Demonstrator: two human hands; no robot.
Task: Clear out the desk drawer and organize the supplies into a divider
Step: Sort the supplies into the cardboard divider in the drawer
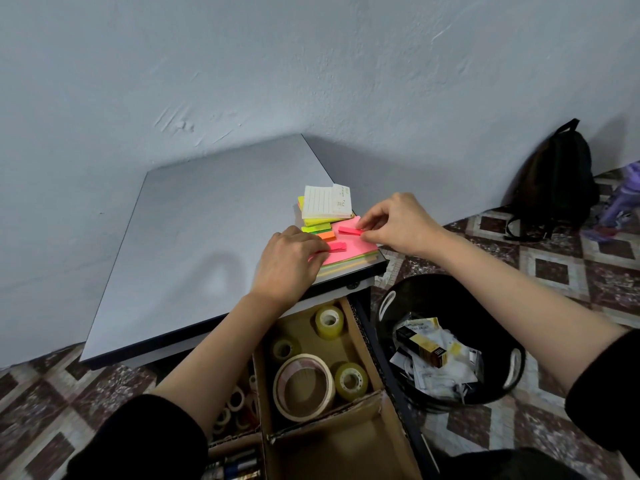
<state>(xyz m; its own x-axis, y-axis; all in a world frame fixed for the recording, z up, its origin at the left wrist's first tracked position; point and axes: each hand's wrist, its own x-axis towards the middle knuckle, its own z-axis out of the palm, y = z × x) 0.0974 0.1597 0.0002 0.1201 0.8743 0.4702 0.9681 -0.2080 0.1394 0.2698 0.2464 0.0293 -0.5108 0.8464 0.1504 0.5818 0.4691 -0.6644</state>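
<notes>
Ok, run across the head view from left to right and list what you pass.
Bare stretch of desk → left hand → right hand → backpack. The bin overlaps the right hand's span, so it is left out.

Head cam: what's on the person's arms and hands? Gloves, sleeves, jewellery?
No gloves: left hand and right hand are bare, with no rings or watch visible. Black long-sleeved top, left sleeve and right sleeve pushed up, forearms uncovered.
</notes>
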